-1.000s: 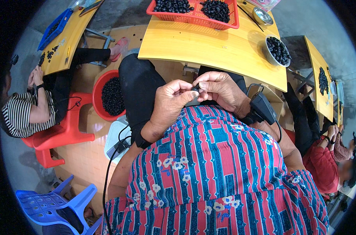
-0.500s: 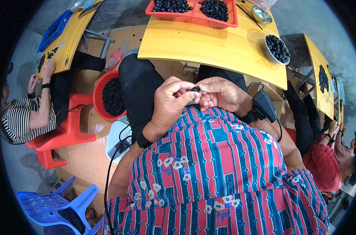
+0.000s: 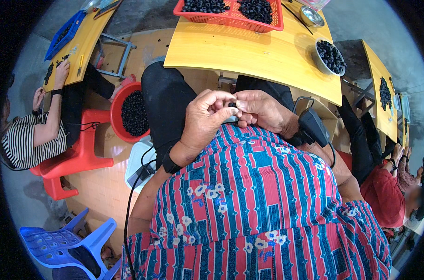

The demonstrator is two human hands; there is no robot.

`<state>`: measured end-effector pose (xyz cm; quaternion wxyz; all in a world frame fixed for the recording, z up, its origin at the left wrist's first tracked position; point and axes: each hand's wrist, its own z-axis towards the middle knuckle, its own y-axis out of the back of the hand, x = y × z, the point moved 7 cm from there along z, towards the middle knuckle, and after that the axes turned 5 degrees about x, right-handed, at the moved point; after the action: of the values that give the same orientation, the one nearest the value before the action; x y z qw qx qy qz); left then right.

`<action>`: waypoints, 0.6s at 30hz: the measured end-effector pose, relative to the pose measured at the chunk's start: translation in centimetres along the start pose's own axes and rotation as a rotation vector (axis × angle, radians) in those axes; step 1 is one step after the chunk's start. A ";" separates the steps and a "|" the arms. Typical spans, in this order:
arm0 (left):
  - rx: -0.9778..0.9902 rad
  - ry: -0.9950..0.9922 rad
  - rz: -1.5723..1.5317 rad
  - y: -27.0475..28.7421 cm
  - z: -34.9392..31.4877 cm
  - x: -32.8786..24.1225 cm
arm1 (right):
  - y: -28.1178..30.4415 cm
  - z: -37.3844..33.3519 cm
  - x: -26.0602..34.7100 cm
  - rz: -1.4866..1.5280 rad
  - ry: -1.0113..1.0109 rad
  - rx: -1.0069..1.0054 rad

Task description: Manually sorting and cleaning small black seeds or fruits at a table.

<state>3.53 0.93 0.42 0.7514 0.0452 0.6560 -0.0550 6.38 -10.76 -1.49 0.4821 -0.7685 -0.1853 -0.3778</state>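
In front of my belly, over my lap, my two hands meet on one small black round piece (image 3: 232, 105). It looks like the black ring-shaped pieces in the bowl, but fingers cover most of it. My left hand (image 3: 203, 115) pinches it between thumb and forefinger. From the other side, the thumb and fingertips of my right hand (image 3: 264, 111) press on it, with the lower fingers curled beneath. Ahead of my hands is the yellow table (image 3: 240, 56), with a pale bowl (image 3: 320, 64) of black ring-shaped pieces near its right edge.
A red plastic basket (image 3: 256, 26) with black pieces and a metal bowl (image 3: 311, 17) stand on the table. Left of my leg is a red tub (image 3: 115, 116) of black pieces. Co-workers sit left and right. A blue chair (image 3: 51, 245) stands at lower left, and a cable (image 3: 127, 219) runs past my left arm.
My fingers have shifted slightly around the black piece, which now shows less between them. At left, the co-worker's hand has moved up the table and their foot has drawn back toward the tub.
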 end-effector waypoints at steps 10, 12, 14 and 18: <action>0.185 0.269 -0.071 -1.4 -0.5 2.3 | -1.0 -0.1 1.1 -0.626 0.130 -0.113; 0.163 0.130 -0.086 -1.6 -0.3 1.6 | -1.0 -0.1 1.0 -0.656 0.129 -0.112; 0.168 0.158 -0.058 -1.7 -0.4 1.1 | -1.0 -0.1 0.9 -0.688 0.129 -0.114; 0.157 0.174 -0.023 -1.7 -0.4 1.1 | -1.2 -0.4 0.9 -0.641 0.130 -0.132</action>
<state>3.01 -0.72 -0.73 0.6851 0.1010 0.7129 -0.1107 6.05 -10.58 0.03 0.2988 -0.6749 -0.3615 -0.5697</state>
